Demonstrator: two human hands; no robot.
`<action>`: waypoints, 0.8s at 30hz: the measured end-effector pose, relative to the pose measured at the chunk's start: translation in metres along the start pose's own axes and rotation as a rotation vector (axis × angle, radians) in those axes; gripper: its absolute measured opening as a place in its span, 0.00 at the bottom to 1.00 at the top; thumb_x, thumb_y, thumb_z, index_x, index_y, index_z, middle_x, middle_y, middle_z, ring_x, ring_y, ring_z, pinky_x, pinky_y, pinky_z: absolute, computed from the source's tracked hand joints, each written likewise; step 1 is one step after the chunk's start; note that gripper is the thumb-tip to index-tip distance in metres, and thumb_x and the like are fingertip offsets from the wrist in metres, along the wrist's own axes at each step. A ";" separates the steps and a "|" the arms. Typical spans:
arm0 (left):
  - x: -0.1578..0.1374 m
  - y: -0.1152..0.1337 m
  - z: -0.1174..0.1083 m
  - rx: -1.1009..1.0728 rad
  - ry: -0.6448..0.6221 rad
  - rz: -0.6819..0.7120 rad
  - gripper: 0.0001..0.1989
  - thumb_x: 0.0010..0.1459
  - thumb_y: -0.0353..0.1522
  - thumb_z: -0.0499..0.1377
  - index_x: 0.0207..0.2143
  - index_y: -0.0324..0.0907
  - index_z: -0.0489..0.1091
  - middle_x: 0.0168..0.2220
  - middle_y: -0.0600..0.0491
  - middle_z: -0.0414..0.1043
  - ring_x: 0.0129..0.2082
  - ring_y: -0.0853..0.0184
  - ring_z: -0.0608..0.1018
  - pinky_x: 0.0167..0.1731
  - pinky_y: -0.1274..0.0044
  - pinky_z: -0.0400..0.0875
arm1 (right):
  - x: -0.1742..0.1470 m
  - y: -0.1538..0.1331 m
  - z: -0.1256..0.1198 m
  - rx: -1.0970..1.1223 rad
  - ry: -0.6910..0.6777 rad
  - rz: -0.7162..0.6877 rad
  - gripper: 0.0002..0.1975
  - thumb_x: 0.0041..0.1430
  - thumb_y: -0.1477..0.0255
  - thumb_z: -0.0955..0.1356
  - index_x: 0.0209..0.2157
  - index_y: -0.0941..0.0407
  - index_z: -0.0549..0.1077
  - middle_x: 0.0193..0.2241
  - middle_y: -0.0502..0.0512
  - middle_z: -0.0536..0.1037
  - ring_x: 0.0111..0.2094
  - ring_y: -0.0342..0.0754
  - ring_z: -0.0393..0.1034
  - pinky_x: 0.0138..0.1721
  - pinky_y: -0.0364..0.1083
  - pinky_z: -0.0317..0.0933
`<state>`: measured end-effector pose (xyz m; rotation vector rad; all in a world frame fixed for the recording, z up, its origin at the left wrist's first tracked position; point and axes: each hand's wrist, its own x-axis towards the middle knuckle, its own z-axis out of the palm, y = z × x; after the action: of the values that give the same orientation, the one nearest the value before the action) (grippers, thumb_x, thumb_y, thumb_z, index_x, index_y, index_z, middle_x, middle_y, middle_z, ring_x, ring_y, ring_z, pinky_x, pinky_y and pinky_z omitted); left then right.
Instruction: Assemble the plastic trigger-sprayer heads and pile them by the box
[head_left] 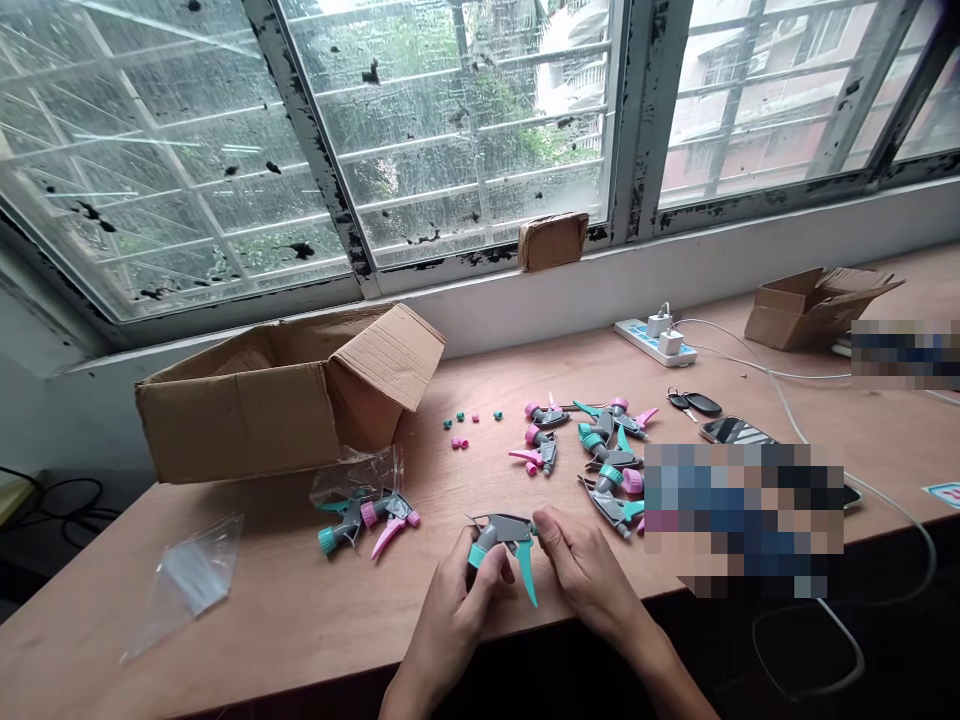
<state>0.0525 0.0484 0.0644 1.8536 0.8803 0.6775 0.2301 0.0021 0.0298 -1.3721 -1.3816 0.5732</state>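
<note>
A grey trigger sprayer head [510, 525] with a teal collar and teal trigger was held just above the near edge of the wooden desk [300, 620]. The left hand [476, 590] gripped it at the collar, thumb laid across the front and fingers curled behind. The right hand [581, 560] pinched its nozzle end between thumb and fingers; whether a small cap was between them could not be told. The trigger pointed to about 5 o'clock.

Reckoned from that sprayer head, two more, one teal and one pink, lay together at 9 o'clock [386, 527], just beside a clear plastic bag [352, 477]. Farther out at 9 o'clock lay another clear bag [199, 578] with something white inside. An open cardboard box [232, 430] stood at 10 o'clock. At 11 o'clock were scattered small teal caps [448, 425] and pink caps [463, 443]. Pink-collared sprayer heads [549, 456] lay at 1 o'clock, and a denser teal-and-pink group [613, 512] at 2 o'clock, partly covered by a pixelated patch. Beyond, at 1 o'clock, was a power strip [643, 340] with two white chargers [671, 343]; keys with black fobs [703, 404] and a phone [735, 432] lay at 2 o'clock, with a smaller carton [784, 312] well past them. A small brown block [553, 243] rested on the windowsill at 12 o'clock.
</note>
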 end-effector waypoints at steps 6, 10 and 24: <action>0.002 -0.003 -0.003 -0.065 -0.022 -0.011 0.17 0.71 0.45 0.52 0.36 0.42 0.70 0.33 0.55 0.69 0.32 0.66 0.70 0.36 0.76 0.64 | 0.000 -0.003 -0.001 0.126 0.001 0.032 0.24 0.75 0.56 0.57 0.26 0.54 0.64 0.22 0.48 0.66 0.25 0.45 0.61 0.28 0.45 0.52; 0.003 -0.003 -0.002 -0.146 0.016 -0.038 0.18 0.70 0.46 0.53 0.36 0.41 0.69 0.32 0.55 0.69 0.31 0.67 0.70 0.36 0.77 0.65 | -0.001 -0.004 -0.002 0.178 -0.030 0.058 0.22 0.74 0.56 0.59 0.29 0.54 0.65 0.23 0.47 0.67 0.23 0.44 0.62 0.27 0.44 0.54; 0.004 -0.003 0.001 -0.253 0.049 -0.053 0.18 0.69 0.46 0.54 0.35 0.41 0.67 0.30 0.55 0.70 0.27 0.68 0.70 0.31 0.77 0.66 | -0.002 -0.008 -0.005 0.099 -0.044 0.053 0.14 0.72 0.58 0.62 0.40 0.54 0.70 0.27 0.48 0.73 0.28 0.47 0.70 0.31 0.44 0.59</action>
<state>0.0548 0.0519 0.0615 1.5893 0.8319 0.7671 0.2304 -0.0035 0.0381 -1.3270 -1.3373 0.7017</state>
